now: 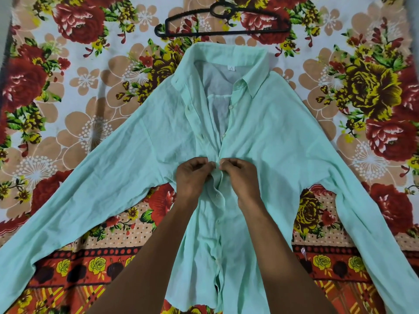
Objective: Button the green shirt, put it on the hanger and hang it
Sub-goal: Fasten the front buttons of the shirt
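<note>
Head view: the green shirt [283, 141] lies face-up on the flowered bedsheet [68, 64], sleeves spread so the front stays flat. My left hand [192, 177] pinches one placket edge and my right hand [240, 175] the other, both grips grasping cloth mid-chest to meet button and hole. The black hanger [223, 32] waits just above the collar, unused.

I see it all through 1 wide-angle camera on my head, tilted forward and steeply down over the bed's floral sheet [95, 91], close above my forearms, with the picture bending at its edges.
</note>
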